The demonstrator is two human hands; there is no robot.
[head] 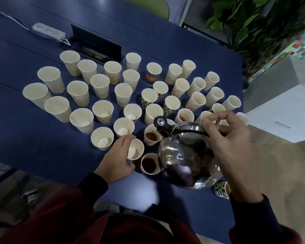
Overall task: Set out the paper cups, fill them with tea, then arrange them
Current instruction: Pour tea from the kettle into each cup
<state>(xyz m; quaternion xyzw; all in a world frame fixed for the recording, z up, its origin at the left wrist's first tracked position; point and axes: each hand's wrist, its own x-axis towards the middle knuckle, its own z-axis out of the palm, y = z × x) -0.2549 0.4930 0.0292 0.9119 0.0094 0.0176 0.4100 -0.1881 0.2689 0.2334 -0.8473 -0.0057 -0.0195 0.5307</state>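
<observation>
A steel kettle (183,166) is held by its handle, fingers curled round it, in the right hand (231,143), lower right of centre, over the blue table (33,138). An empty paper cup (136,150) is gripped around its side by the left hand (118,159), left of the kettle. A cup of tea (149,164) stands between them. Many empty cups (102,85) are spread across mid-frame.

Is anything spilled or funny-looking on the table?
No spill shows on the table. One orange-and-blue cup stands out among the plain cups, and a green-patterned cup sits alone, partly hidden by the kettle.
</observation>
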